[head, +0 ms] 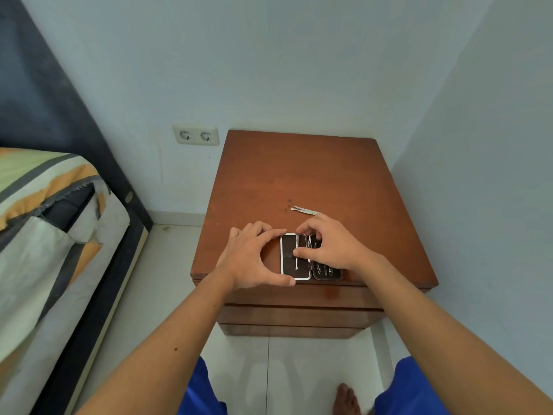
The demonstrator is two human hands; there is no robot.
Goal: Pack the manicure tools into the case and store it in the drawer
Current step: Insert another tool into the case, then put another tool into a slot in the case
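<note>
A small dark manicure case (288,259) with a silver rim lies open flat near the front edge of the brown nightstand (299,178). A thin metal tool (296,253) lies in its left half, and several tools sit in the right half. My left hand (251,259) braces the case's left side with index finger and thumb. My right hand (329,247) rests over the case's middle, fingers pinched on the thin tool. One loose metal tool (303,210) lies on the wood just behind my right hand. The drawers (299,316) below are closed.
A bed with a striped cover (45,223) stands at the left. A double wall socket (196,135) sits left of the nightstand. Walls close in behind and on the right. My bare foot (347,399) and blue shorts show on the tiled floor.
</note>
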